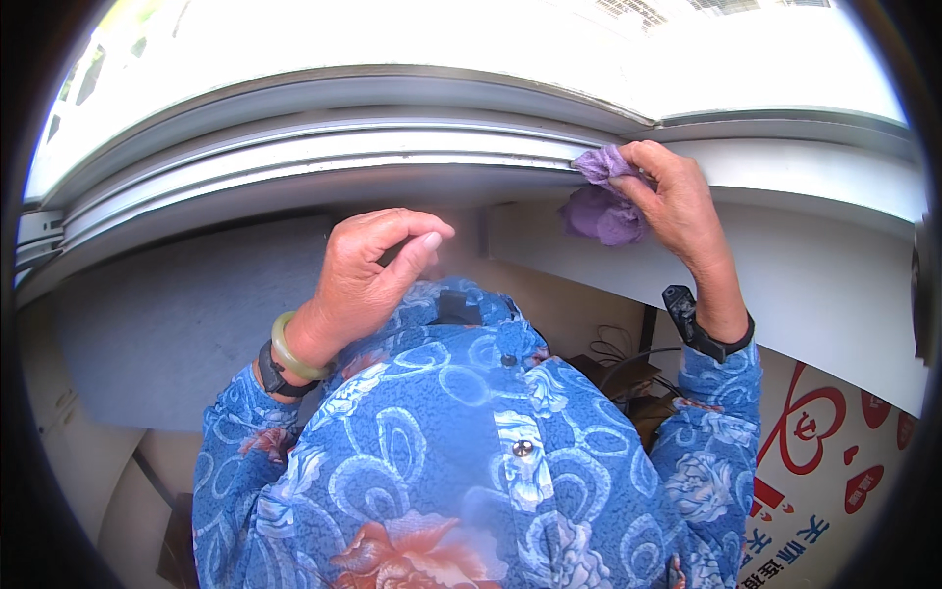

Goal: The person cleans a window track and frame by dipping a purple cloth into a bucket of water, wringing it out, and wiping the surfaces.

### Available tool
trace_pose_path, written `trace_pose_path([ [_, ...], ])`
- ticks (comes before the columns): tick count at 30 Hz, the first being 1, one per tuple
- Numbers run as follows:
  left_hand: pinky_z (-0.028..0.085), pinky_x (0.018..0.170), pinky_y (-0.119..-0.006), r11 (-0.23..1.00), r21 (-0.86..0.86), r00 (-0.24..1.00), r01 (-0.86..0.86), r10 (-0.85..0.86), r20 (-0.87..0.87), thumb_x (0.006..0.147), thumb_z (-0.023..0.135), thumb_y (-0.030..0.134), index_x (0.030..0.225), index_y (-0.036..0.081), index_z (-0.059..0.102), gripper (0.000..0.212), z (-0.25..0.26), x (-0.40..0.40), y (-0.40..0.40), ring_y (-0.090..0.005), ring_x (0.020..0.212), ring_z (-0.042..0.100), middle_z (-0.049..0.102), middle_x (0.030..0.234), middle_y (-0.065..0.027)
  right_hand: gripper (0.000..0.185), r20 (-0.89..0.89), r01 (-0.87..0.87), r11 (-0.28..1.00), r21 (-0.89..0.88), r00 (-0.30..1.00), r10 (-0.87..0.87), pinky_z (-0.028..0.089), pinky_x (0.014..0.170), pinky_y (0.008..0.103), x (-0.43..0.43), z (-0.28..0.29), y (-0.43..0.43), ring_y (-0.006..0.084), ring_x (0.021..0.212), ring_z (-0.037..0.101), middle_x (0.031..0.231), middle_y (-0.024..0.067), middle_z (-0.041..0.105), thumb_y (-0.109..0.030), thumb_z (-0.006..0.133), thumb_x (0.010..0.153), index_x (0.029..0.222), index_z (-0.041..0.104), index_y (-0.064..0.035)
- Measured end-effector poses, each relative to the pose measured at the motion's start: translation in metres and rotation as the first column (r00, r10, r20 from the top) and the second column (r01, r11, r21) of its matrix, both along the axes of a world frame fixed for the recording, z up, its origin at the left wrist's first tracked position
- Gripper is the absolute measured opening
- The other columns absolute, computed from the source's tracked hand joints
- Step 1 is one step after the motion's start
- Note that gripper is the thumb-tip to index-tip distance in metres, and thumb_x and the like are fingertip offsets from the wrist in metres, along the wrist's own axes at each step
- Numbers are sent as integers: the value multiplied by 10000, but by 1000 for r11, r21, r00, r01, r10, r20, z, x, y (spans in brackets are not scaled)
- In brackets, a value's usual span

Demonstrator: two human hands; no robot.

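Note:
My right hand [666,195] pinches a crumpled purple cloth [607,213] between thumb and fingers at the right end of a window's sliding track [353,151]. The cloth's upper part touches the metal rails and its lower part hangs below them. My left hand [379,269] is held in front of my body, below the track, with its fingers curled and the thumb near the index finger. Nothing shows in it, though the inside of the curl is partly hidden. A pale green bangle and a black band are on the left wrist, a black band on the right.
Bright window panes lie beyond the track, with a frame corner [655,127] at the right. Below the sill are a grey panel [191,316] on the left and a white panel [809,287] on the right. Dark cables [640,357] and a board bearing writing [817,471] are lower right.

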State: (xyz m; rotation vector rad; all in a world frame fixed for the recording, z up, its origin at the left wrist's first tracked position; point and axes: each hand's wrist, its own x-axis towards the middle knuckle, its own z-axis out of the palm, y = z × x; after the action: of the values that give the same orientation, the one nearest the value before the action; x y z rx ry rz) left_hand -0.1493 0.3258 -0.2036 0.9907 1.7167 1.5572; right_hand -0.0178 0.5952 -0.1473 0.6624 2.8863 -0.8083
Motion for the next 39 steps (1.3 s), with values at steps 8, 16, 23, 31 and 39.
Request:
trace_pose_path([
  [8,437,570,-224,998,-22,993,-56,54,-106,841,563,24,891,-14,640,99,17,-10,-11,-111,631,572,608,736,-73,127,-1,-136,988,78,991,137,421,573,368,4,6,-1,326,648,535,738,128,534,-48,593,757,878,607,-12],
  [16,468,688,-292,956,139,832,-257,292,-471,824,558,-8,887,-22,634,100,31,-25,-38,-162,669,563,595,735,-89,102,-71,-174,981,86,981,180,430,552,364,-3,6,-37,325,642,540,740,136,525,-27,588,754,852,590,-2],
  [23,426,806,-342,883,209,459,-420,406,-790,765,604,-25,867,-4,657,116,36,-43,-56,-233,852,534,588,822,-81,69,-87,-313,941,128,942,325,457,575,388,-32,7,-73,325,650,557,735,128,533,-26,571,723,788,593,-18],
  [31,418,788,-323,846,176,373,-503,396,-839,752,625,-13,853,31,661,116,40,-51,-73,-220,866,532,590,847,-63,25,-65,-416,896,154,901,429,434,572,405,-70,21,-132,339,644,538,707,139,513,-7,566,715,736,562,6],
  [39,430,714,-351,843,253,310,-475,430,-848,682,662,3,811,46,647,137,36,-53,-85,-259,787,522,565,806,-73,42,-130,-462,876,136,869,478,437,582,425,-97,26,-177,353,644,545,690,158,522,-14,538,707,694,566,14],
])
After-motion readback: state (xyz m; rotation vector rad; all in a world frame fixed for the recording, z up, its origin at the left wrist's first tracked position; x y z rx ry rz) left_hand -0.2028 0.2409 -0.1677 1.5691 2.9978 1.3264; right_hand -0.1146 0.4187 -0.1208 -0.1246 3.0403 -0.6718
